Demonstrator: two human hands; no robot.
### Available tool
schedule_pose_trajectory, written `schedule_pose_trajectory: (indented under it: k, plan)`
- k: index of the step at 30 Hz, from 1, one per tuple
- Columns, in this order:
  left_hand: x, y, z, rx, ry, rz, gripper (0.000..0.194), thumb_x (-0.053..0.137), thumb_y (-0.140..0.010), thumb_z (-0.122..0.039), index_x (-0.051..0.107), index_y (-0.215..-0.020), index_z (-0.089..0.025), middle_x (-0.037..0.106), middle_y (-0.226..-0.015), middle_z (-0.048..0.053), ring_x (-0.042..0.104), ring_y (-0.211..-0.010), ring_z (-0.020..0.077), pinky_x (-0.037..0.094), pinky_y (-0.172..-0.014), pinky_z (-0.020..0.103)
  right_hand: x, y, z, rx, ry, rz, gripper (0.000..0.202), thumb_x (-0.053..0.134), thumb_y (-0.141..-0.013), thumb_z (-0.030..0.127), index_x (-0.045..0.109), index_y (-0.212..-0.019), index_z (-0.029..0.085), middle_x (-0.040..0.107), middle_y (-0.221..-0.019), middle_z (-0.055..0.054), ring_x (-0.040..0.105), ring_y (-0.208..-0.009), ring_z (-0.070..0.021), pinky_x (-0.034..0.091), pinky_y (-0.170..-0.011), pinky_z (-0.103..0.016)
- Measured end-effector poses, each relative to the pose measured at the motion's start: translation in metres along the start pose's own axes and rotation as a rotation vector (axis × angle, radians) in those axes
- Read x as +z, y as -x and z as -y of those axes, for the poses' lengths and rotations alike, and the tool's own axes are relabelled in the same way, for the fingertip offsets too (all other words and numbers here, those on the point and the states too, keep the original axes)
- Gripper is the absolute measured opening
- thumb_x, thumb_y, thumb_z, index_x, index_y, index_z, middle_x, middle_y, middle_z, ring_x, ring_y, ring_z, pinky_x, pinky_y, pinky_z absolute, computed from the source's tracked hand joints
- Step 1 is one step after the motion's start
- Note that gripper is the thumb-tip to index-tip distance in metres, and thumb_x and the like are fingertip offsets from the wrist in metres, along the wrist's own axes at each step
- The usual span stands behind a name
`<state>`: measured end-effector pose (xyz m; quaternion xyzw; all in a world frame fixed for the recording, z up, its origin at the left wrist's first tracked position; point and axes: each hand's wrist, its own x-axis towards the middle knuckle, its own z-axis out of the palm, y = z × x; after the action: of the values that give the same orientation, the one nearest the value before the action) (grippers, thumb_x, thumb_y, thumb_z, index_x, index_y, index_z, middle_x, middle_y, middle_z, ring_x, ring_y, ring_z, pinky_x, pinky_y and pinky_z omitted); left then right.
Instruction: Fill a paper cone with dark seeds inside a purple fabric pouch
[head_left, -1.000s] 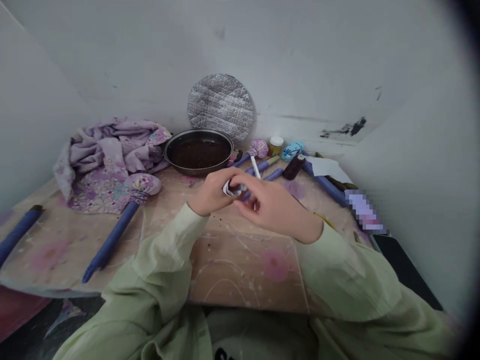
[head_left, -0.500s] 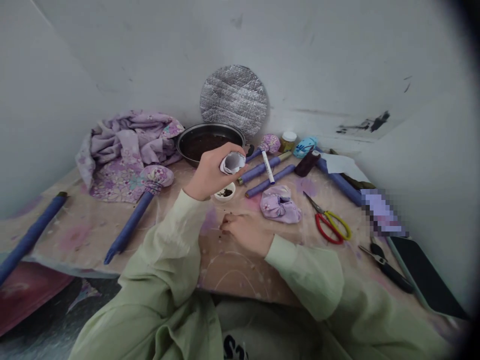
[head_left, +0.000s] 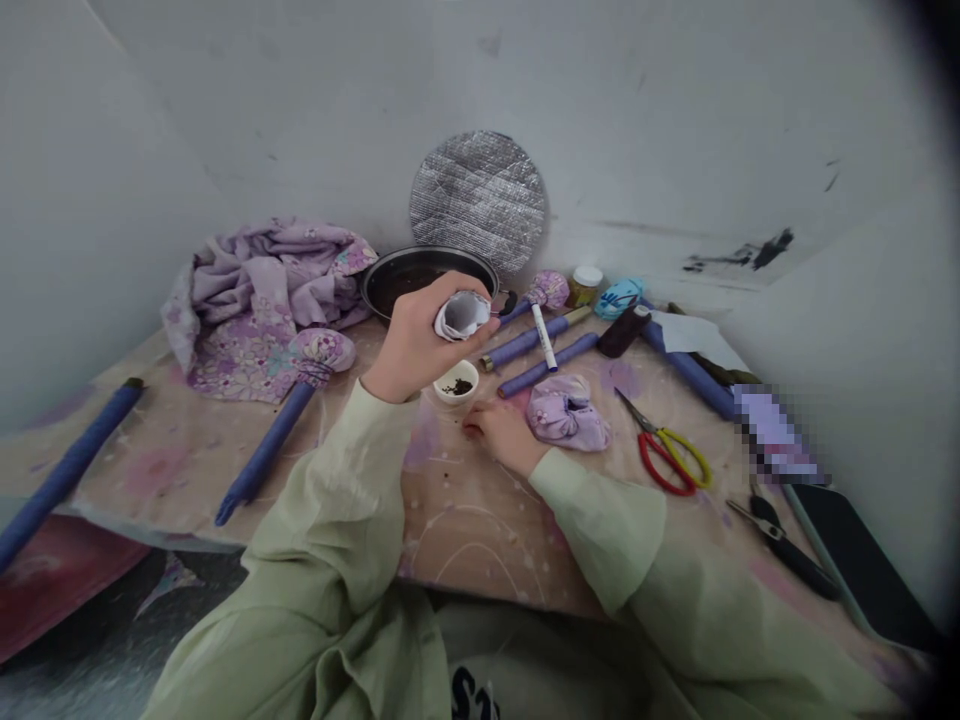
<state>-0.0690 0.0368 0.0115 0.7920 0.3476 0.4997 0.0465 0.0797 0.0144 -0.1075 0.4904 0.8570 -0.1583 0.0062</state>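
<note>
My left hand [head_left: 409,345] is wrapped round a rolled white paper tube [head_left: 463,316], its hollow end facing me. I hold it up in front of the dark pan [head_left: 397,270]. Below the tube stands a small white cup [head_left: 456,382] with dark bits in its bottom. My right hand [head_left: 508,435] rests low over the table just in front of that cup, fingers curled together; whatever they pinch, if anything, is hidden. Close by on its right lies a gathered purple floral cloth piece [head_left: 570,412]. A few dark specks lie on the tablecloth [head_left: 457,520].
Red-and-yellow scissors [head_left: 667,455], black-handled pliers [head_left: 787,545] and a phone [head_left: 862,565] lie to the right. Several purple-wrapped sticks, a marker [head_left: 544,338] and a thread spool [head_left: 624,332] sit behind. Left are a floral cloth pile [head_left: 247,300] and a padded stick [head_left: 270,450].
My right hand has moved forward, closer to the small cup, with its fingers more curled. My left hand still holds the paper tube, nearly in place. The view has shifted slightly.
</note>
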Motion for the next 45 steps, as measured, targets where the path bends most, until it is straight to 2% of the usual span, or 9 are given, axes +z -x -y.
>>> schedule_pose_trajectory:
  k: [13,18,23,27,32,35,39,42,45]
  plan:
    - [0.000,0.000,-0.002,0.016,0.004,0.005,0.019,0.065,-0.080,-0.032,0.059,-0.089,-0.016,0.066,-0.085,0.000,0.060,-0.074,0.0112,0.048,-0.072,0.023,0.008,0.002,0.002,-0.010,0.075,-0.060,0.028,0.037,-0.095,0.021,0.058,-0.113,0.014,0.063,-0.113,-0.015,0.061,-0.100,-0.0225,0.045,-0.077,-0.030]
    - [0.000,0.000,-0.001,0.023,0.016,0.006,0.020,0.065,-0.080,-0.033,0.060,-0.090,-0.015,0.067,-0.086,0.000,0.061,-0.075,0.0113,0.048,-0.072,0.022,0.006,0.004,0.001,-0.002,0.048,-0.088,0.023,0.039,-0.094,0.016,0.058,-0.105,0.011,0.064,-0.107,-0.017,0.063,-0.094,-0.0223,0.045,-0.078,-0.031]
    - [0.001,0.000,-0.002,0.031,0.069,0.002,0.020,0.066,-0.079,-0.030,0.060,-0.090,-0.015,0.068,-0.087,0.001,0.062,-0.077,0.0113,0.047,-0.073,0.021,-0.009,-0.002,-0.006,-0.030,-0.067,-0.225,0.018,0.042,-0.095,0.020,0.057,-0.102,0.015,0.066,-0.099,-0.009,0.062,-0.092,-0.0177,0.044,-0.078,-0.028]
    - [0.002,0.000,-0.002,0.015,0.084,0.032,0.020,0.066,-0.079,-0.030,0.060,-0.091,-0.016,0.068,-0.088,0.002,0.063,-0.078,0.0123,0.048,-0.074,0.022,-0.022,-0.020,-0.007,-0.040,-0.135,-0.351,0.021,0.045,-0.091,0.017,0.054,-0.110,0.015,0.063,-0.107,-0.010,0.060,-0.092,-0.0180,0.043,-0.078,-0.029]
    - [0.002,0.001,-0.002,0.023,0.111,0.053,0.020,0.065,-0.079,-0.030,0.061,-0.092,-0.016,0.068,-0.090,0.002,0.063,-0.080,0.0132,0.048,-0.075,0.023,-0.025,-0.025,-0.013,-0.053,-0.194,-0.407,0.029,0.050,-0.087,0.017,0.054,-0.116,0.013,0.059,-0.113,-0.014,0.060,-0.084,-0.0186,0.044,-0.073,-0.031]
    - [0.002,0.001,-0.002,0.023,0.119,0.051,0.020,0.065,-0.079,-0.030,0.061,-0.092,-0.016,0.068,-0.091,0.003,0.063,-0.081,0.0136,0.048,-0.075,0.024,-0.017,-0.011,-0.013,-0.097,-0.220,-0.378,0.023,0.047,-0.089,0.016,0.059,-0.108,0.013,0.064,-0.101,-0.011,0.060,-0.079,-0.0169,0.044,-0.071,-0.030]
    - [0.003,0.001,-0.004,0.037,0.134,0.065,0.019,0.066,-0.080,-0.030,0.060,-0.091,-0.015,0.068,-0.090,0.002,0.063,-0.082,0.0136,0.048,-0.076,0.024,0.006,0.012,-0.002,-0.285,-0.245,-0.216,0.011,0.058,-0.083,0.014,0.068,-0.087,0.017,0.069,-0.085,-0.003,0.063,-0.080,-0.0140,0.045,-0.074,-0.024]
    - [0.004,0.001,-0.004,0.061,0.148,0.072,0.017,0.066,-0.080,-0.028,0.060,-0.091,-0.016,0.068,-0.089,0.002,0.064,-0.081,0.0131,0.048,-0.076,0.024,0.023,0.020,0.009,-0.390,-0.233,-0.125,0.008,0.063,-0.082,0.017,0.071,-0.084,0.019,0.070,-0.086,-0.002,0.064,-0.082,-0.0134,0.045,-0.079,-0.024]
    - [0.004,0.001,-0.004,0.063,0.152,0.072,0.017,0.066,-0.079,-0.028,0.060,-0.090,-0.016,0.068,-0.090,0.002,0.063,-0.081,0.0133,0.049,-0.076,0.024,0.034,0.021,0.015,-0.407,-0.188,-0.106,0.010,0.062,-0.084,0.021,0.071,-0.086,0.019,0.070,-0.089,-0.004,0.063,-0.085,-0.0157,0.044,-0.082,-0.030]
